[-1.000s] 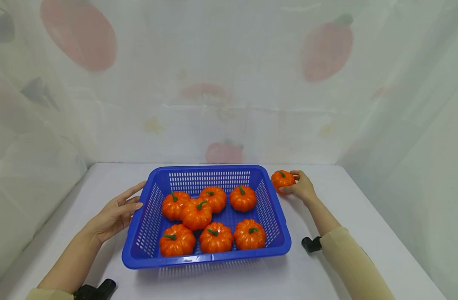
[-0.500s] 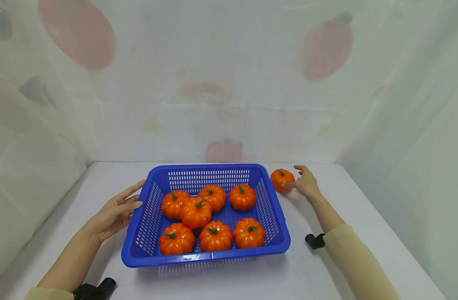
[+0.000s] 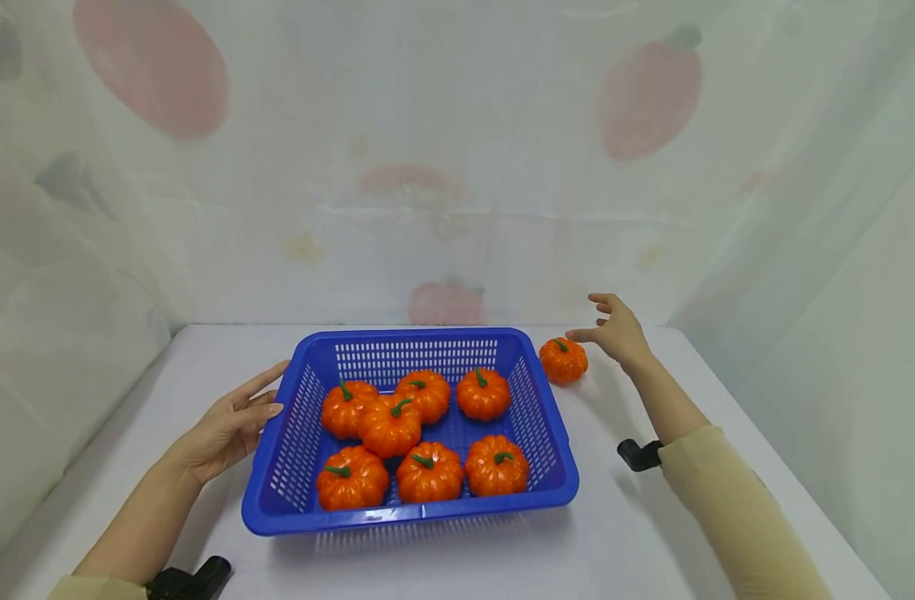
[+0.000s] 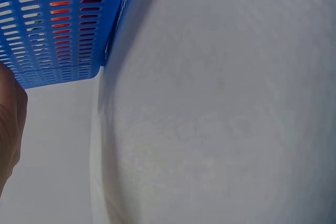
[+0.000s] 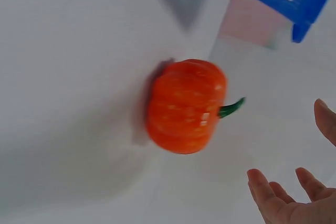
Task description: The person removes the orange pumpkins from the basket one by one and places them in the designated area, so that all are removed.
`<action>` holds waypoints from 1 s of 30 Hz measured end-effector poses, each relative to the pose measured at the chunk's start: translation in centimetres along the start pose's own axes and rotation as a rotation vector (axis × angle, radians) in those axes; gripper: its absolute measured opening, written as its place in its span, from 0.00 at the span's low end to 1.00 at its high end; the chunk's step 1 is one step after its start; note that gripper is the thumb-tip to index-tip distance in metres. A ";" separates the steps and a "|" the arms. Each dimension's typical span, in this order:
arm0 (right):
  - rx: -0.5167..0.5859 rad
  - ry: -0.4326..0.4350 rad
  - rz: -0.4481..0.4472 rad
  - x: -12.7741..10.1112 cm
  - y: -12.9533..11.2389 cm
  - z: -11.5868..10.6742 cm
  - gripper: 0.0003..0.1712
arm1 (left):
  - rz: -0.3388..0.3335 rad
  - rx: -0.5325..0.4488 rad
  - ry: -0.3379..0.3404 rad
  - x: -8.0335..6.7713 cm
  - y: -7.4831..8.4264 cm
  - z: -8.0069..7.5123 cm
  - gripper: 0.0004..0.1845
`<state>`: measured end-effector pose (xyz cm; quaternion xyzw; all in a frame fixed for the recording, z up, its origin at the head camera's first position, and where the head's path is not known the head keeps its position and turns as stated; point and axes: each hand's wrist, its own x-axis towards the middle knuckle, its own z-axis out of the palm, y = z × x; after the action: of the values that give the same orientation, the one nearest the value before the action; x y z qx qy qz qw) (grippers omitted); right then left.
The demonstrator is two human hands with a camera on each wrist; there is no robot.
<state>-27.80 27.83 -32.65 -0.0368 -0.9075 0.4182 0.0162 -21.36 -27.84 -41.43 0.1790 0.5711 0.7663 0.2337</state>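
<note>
Right hand [image 3: 617, 332], fingers spread wide, hovers empty just above the loose pumpkin [image 3: 563, 360] on the tabletop [image 3: 690, 500], at 3 o'clock of the basket [image 3: 405, 512]. Left hand [image 3: 228, 425], fingers straight, rests against the basket's 9 o'clock wall.

We read this as a staged recording booth, not a home or shop. A plain white table [image 3: 652, 542] is boxed in on the left, far and right sides by a translucent white curtain [image 3: 457, 167] with faded fruit prints. The only props are a blue plastic basket [image 3: 292, 467] and identical fake pumpkins [image 3: 431, 472].
</note>
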 end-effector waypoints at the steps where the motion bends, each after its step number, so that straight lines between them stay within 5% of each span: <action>1: 0.002 -0.006 -0.010 0.0 -0.5 -0.1 0.50 | -0.004 0.003 0.007 0.0 0.0 0.0 0.35; 30: 0.131 -0.318 -0.318 -2.8 -12.8 5.0 0.39 | 0.018 -0.015 0.007 0.2 0.0 0.3 0.35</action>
<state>-26.03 15.52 -26.13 0.1742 -0.8638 0.4690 -0.0590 -21.34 -27.49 -41.33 0.1798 0.5645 0.7732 0.2263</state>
